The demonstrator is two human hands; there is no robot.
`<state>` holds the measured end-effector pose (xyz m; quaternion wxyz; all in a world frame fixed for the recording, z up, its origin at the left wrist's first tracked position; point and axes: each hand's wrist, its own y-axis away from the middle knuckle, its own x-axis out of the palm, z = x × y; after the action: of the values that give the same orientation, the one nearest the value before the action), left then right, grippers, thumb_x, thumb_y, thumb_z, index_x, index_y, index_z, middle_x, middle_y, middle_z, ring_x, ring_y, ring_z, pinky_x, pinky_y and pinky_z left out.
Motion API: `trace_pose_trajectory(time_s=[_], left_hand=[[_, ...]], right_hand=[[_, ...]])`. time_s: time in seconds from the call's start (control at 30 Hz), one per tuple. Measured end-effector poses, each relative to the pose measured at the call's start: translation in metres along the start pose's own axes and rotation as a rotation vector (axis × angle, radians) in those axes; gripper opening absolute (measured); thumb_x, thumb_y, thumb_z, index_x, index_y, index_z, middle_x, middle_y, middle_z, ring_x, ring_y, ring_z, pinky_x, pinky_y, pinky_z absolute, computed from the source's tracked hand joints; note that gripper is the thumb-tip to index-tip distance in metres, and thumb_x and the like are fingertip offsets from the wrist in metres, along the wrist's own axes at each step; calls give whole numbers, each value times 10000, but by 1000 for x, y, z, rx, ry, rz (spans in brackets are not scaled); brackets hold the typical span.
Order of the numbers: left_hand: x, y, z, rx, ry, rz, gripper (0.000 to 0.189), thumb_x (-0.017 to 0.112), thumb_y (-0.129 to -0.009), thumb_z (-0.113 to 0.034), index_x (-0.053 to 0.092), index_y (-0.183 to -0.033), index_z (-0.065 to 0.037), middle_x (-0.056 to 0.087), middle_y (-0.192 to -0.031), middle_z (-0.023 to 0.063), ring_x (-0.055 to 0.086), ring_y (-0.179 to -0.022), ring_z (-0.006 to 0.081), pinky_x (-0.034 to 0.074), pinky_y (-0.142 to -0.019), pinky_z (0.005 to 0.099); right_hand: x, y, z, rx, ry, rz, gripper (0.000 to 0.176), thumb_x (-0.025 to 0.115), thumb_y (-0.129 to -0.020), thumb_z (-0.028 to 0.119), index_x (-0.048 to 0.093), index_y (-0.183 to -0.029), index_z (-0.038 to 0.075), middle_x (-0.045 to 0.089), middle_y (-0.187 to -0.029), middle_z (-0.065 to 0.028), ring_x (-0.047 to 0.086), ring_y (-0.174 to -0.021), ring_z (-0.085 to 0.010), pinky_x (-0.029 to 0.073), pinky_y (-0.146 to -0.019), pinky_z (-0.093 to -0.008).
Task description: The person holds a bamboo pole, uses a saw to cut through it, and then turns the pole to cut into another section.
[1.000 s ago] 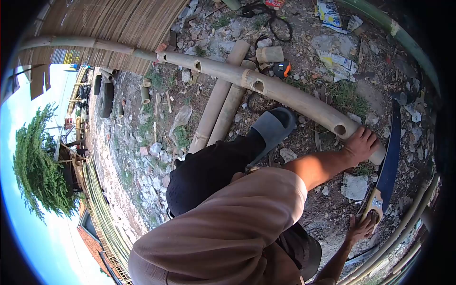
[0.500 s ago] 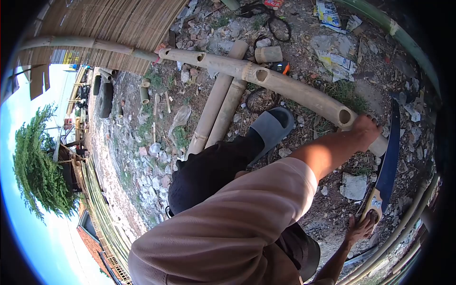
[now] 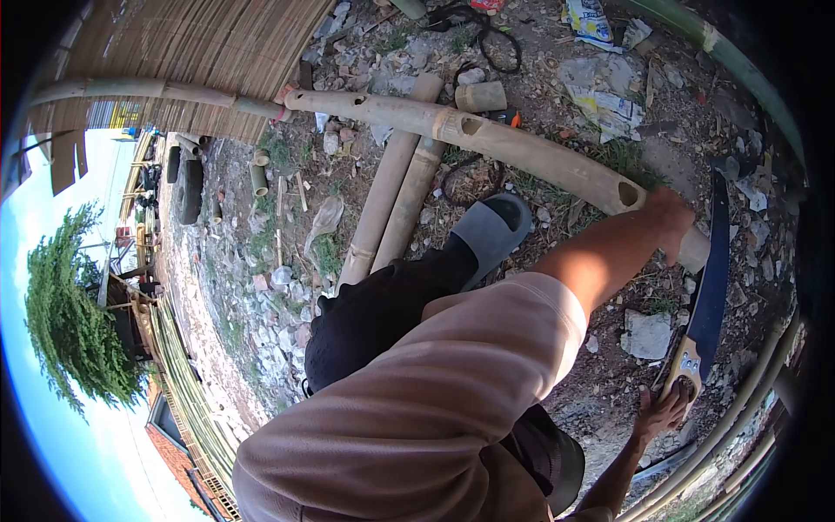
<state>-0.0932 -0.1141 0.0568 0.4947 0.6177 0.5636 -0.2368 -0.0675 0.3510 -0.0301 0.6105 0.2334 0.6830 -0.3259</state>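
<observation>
My left hand (image 3: 668, 219) is wrapped over a long, dry bamboo pole (image 3: 557, 167) near its right end. Several dark oval holes are cut along the pole's upper side. Its middle lies across two bamboo lengths (image 3: 387, 204) on the ground. At the lower right, my right hand (image 3: 661, 413) grips the wooden handle of a handsaw (image 3: 715, 278). The saw's dark blue blade points up the view, just beyond the pole's end, with the toothed edge facing the pole.
A foot in a grey slipper (image 3: 497, 239) stands beside the pole. Nearby lie a short bamboo piece (image 3: 480, 97), a pale stone block (image 3: 646, 335), black cord (image 3: 503, 54) and crumpled packaging (image 3: 604, 109) on rubble. Bamboo poles (image 3: 739, 409) run along the right edge.
The bamboo pole has rolled slightly under my left hand, its holes now nearer the upper edge and looking narrower. My left hand's grip has turned. The saw stays nearly in place.
</observation>
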Motion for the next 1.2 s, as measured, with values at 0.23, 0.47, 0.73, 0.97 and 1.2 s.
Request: trace_pose_trajectory(time_s=[0.23, 0.47, 0.73, 0.97, 1.2], left_hand=[[3, 0, -1, -2, -26, 25, 700, 946, -525, -490, 774, -1106, -141, 765, -1088, 81, 688, -1121, 272, 471, -981, 434], [5, -1, -1, -15, 4, 26, 736, 948, -523, -488, 760, -1141, -136, 752, -1140, 94, 662, -1171, 280, 443, -1010, 431], [13, 11, -6, 25, -38, -93, 760, 948, -525, -428, 705, -1169, -105, 744, -1087, 116, 685, -1106, 304, 488, -972, 441], [23, 15, -8, 17, -42, -201, 736, 944, -513, -387, 703, -1151, -108, 736, -1058, 114, 692, -1064, 299, 512, -940, 427], [10, 12, -5, 20, -8, -95, 734, 951, -500, -384, 715, -1142, -116, 744, -1071, 114, 689, -1097, 300, 508, -942, 433]], right_hand=[[3, 1, -3, 8, -28, 4, 966, 512, -807, 887, 557, -1404, 130, 546, -1410, -105, 502, -1314, -378, 407, -1024, -586], [-2, -2, 2, 10, -11, 5, 974, 520, -800, 893, 569, -1377, 109, 553, -1393, -115, 505, -1313, -372, 419, -1022, -567], [9, 4, -8, 11, -32, -2, 979, 512, -800, 893, 557, -1418, 136, 546, -1423, -105, 510, -1315, -391, 413, -1030, -592], [6, 3, -5, 11, -56, -12, 973, 543, -792, 880, 557, -1416, 134, 551, -1408, -124, 516, -1300, -395, 415, -1033, -586], [-3, -2, 1, 38, -43, 33, 976, 541, -788, 887, 580, -1395, 123, 561, -1393, -124, 525, -1296, -392, 426, -1032, -583]])
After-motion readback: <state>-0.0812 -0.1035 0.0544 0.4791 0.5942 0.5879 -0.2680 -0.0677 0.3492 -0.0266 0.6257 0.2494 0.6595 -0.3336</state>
